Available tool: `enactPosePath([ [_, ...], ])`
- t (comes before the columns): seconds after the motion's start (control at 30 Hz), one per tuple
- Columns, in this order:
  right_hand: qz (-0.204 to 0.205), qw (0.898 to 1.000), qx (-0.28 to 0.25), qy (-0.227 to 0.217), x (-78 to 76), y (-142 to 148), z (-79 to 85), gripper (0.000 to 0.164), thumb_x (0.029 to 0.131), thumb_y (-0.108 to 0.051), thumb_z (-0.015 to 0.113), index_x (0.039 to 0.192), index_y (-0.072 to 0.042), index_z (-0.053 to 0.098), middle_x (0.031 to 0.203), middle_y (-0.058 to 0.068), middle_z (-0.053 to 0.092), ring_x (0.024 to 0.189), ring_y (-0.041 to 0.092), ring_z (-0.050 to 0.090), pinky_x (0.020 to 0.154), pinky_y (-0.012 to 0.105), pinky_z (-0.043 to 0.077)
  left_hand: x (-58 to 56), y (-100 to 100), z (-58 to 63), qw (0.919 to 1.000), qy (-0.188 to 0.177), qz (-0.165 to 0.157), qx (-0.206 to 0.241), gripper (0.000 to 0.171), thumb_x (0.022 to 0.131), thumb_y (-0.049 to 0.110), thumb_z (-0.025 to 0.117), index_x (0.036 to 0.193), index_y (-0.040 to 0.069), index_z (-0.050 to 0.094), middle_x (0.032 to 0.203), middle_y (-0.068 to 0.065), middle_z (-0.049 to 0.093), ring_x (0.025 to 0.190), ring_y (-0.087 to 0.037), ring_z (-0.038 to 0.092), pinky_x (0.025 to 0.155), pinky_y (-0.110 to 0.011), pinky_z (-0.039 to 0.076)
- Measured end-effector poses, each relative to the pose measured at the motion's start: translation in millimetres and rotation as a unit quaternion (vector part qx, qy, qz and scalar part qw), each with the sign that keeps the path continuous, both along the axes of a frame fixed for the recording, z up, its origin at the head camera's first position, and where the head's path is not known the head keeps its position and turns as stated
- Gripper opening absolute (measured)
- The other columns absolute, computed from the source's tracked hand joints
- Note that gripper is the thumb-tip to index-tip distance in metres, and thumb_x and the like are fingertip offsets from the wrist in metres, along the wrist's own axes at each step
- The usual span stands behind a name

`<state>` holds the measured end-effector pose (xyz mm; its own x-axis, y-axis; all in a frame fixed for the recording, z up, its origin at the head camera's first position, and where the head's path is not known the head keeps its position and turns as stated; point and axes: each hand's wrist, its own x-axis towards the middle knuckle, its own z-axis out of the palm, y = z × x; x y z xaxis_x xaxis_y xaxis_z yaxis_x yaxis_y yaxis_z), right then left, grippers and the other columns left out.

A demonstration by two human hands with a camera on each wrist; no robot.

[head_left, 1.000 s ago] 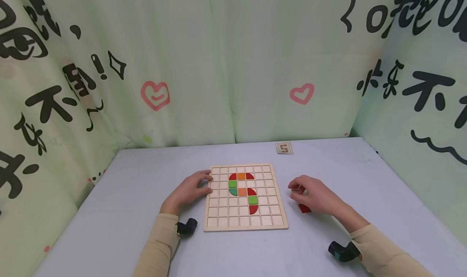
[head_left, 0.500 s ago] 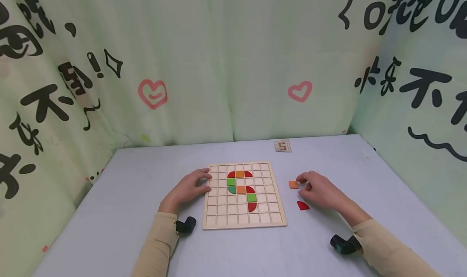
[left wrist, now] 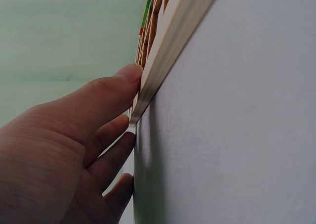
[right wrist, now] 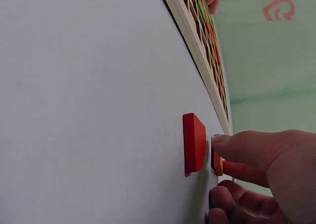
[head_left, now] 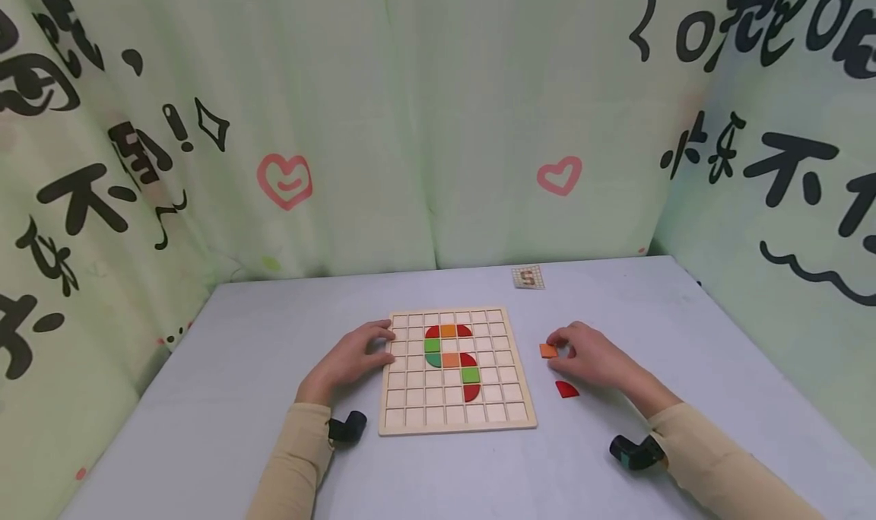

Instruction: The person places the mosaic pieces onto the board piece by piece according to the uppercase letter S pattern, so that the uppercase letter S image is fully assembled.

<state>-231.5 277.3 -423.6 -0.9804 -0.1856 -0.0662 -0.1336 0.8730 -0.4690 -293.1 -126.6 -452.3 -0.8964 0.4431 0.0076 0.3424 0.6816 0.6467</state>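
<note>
A wooden grid board [head_left: 458,431] lies flat on the table, with red, orange and green tiles set in an S-like curve. My left hand [head_left: 352,355] rests against its left edge. In the left wrist view the thumb touches the board's rim [left wrist: 160,56], the other fingers loosely extended beside it. Right of the board, my right hand [head_left: 594,356] pinches an orange square tile [head_left: 545,350] between thumb and forefinger, low over the table. Closer to me lies a red quarter-round tile [head_left: 566,389], seen edge-on in the right wrist view as a red block [right wrist: 194,144].
A small card [head_left: 528,277] with an S-like figure on a grid lies near the table's far edge. Pale green curtains [head_left: 342,125] with lettering and hearts surround the white table [head_left: 274,337].
My right hand first moved off to the right, uncovering the orange tile and the red one, then came back left onto the orange tile. The left hand keeps its place at the board.
</note>
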Motion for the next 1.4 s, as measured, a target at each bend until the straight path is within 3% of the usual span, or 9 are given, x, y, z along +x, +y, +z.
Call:
enactPosePath([
  [0.2,0.018,1.000,0.007,0.004,-0.9,-3.1,-2.1,0.027,0.086,-0.016,0.076,0.108,-0.002,0.070,0.102,0.010,0.061,0.084,0.018,0.054,0.070,0.030,0.052,0.1,-0.4,-0.8,1.0000,0.000,0.000,0.001,0.037,0.093,0.018,0.072,0.126,0.004,0.065,0.154,-0.014,0.047,0.146,-0.035,0.038,0.121,-0.050,0.032],
  [0.37,0.028,0.999,-0.002,0.019,-2.4,-9.4,-3.3,0.020,0.088,-0.017,0.074,0.101,-0.003,0.069,0.089,0.003,0.060,0.077,0.015,0.052,0.064,0.027,0.048,0.0,-0.4,-0.4,1.0000,-0.003,0.001,0.000,0.037,0.093,0.017,0.072,0.127,0.004,0.064,0.155,-0.013,0.046,0.147,-0.034,0.037,0.121,-0.049,0.032],
  [0.6,0.062,0.996,-0.018,0.057,0.8,-33.2,4.6,0.025,0.090,-0.018,0.072,0.109,-0.002,0.068,0.089,-0.001,0.062,0.081,0.013,0.054,0.071,0.027,0.050,0.8,-0.5,0.5,1.0000,-0.003,0.002,0.003,0.037,0.093,0.017,0.072,0.127,0.004,0.064,0.154,-0.013,0.046,0.147,-0.035,0.038,0.121,-0.050,0.032],
  [0.8,0.136,0.988,-0.007,0.079,7.2,-62.7,10.7,0.014,0.091,-0.017,0.072,0.101,-0.008,0.071,0.088,-0.005,0.062,0.080,0.010,0.053,0.070,0.024,0.050,1.4,-0.8,1.4,1.0000,-0.003,0.002,0.003,0.037,0.093,0.017,0.072,0.127,0.004,0.064,0.154,-0.012,0.047,0.147,-0.034,0.038,0.121,-0.049,0.032],
  [0.97,0.186,0.978,0.007,0.094,11.3,-84.6,11.2,0.015,0.090,-0.017,0.074,0.103,-0.009,0.074,0.096,-0.003,0.064,0.086,0.011,0.056,0.074,0.024,0.053,0.8,-1.4,1.2,1.0000,0.000,0.004,0.003,0.037,0.093,0.017,0.072,0.126,0.004,0.065,0.154,-0.013,0.047,0.146,-0.034,0.039,0.121,-0.049,0.033],
  [1.23,0.245,0.962,0.001,0.121,15.7,-105.6,1.4,0.011,0.090,-0.017,0.074,0.099,-0.011,0.073,0.089,-0.005,0.060,0.077,0.005,0.050,0.067,0.018,0.048,0.6,-0.2,0.1,1.0000,-0.005,0.008,0.003,0.036,0.092,0.017,0.073,0.125,0.005,0.065,0.154,-0.012,0.047,0.146,-0.034,0.038,0.121,-0.049,0.032],
  [1.4,0.257,0.959,0.016,0.120,18.0,-115.2,-0.9,0.011,0.090,-0.020,0.075,0.099,-0.013,0.073,0.086,-0.008,0.057,0.078,0.003,0.046,0.068,0.018,0.044,1.0,0.9,0.7,0.9999,-0.004,0.009,0.002,0.037,0.093,0.017,0.072,0.126,0.005,0.065,0.154,-0.012,0.047,0.147,-0.034,0.038,0.121,-0.049,0.032],
])
